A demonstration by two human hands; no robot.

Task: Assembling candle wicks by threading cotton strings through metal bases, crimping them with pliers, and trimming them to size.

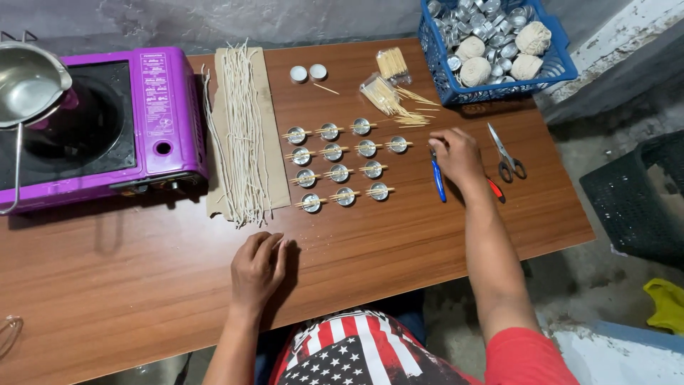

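Note:
My left hand [258, 267] lies flat on the wooden table [142, 271] near its front edge, fingers together, holding nothing. My right hand [456, 155] rests further right, fingers curled over a blue-handled tool [438, 180]; whether it grips the tool is unclear. Left of it stand rows of several small metal cups [338, 160], each with wooden sticks laid across the rim. A red-handled tool [496, 190] pokes out from under my right wrist.
A purple portable stove [153, 107] with a steel pot [28, 82] sits at left. White wicks [239, 128] lie on cardboard. Loose wooden sticks [392, 96], scissors [506, 153] and a blue basket [445, 82] of metal cups and string balls occupy the right.

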